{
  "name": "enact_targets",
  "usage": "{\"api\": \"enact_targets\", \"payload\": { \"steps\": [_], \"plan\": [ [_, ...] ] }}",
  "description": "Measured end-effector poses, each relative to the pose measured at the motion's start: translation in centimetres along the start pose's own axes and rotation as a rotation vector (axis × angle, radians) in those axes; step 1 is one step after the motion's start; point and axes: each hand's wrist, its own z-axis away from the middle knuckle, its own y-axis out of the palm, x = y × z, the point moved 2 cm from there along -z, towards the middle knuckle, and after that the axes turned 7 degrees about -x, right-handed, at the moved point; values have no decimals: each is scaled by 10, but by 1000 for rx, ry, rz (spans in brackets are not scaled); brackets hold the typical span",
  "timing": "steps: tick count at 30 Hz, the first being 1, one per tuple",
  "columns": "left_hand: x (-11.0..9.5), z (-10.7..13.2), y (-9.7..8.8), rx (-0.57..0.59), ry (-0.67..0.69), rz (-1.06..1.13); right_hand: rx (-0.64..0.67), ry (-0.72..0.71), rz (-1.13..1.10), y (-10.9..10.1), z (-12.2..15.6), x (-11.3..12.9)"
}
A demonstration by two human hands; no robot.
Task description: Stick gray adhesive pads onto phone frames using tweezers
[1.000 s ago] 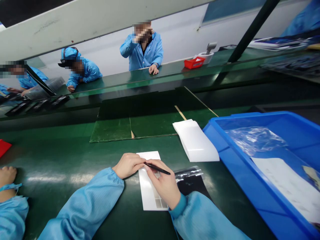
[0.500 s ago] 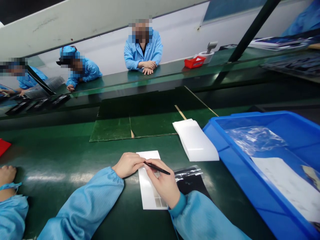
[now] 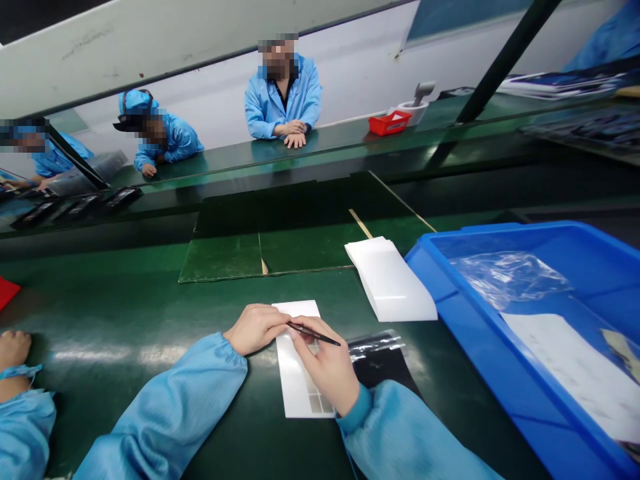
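Head view: thin white rectangular sheet (image 3: 289,380) lies flat on the green antistatic bench mat (image 3: 100,300), just left of a glossy black zip-top bag (image 3: 383,363). Small grey square patches (image 3: 316,403) sit near its near end. Left hand (image 3: 257,330) is at the sheet's left edge, fingers loosely curled and touching it; thumb hidden, so can't tell if it pinches. Right hand (image 3: 325,367) is closed on a slim black pointed tool (image 3: 313,335), probably tweezers, tip angled right past the sheet.

Sheet looks light and fairly stiff, likely to skate on the smooth mat. Best held by its bare edges, clear of the patches, which look easy to scuff or lift.

Nearby: stack of white sheets (image 3: 390,280), blue plastic tote (image 3: 520,228) holding clear plastic film (image 3: 510,280). Co-worker's hand (image 3: 15,348) at far left, apart from the work.

Right hand hides the sheet's middle. Can't tell if the tool tip touches anything. Patch material too small to make out.
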Motion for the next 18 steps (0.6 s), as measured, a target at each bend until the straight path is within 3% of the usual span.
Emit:
{"api": "enact_targets", "payload": {
  "steps": [18],
  "plan": [
    [-4,-2,-5,-28,23,15,41,54,58,-1,1,-3]
  ]
}}
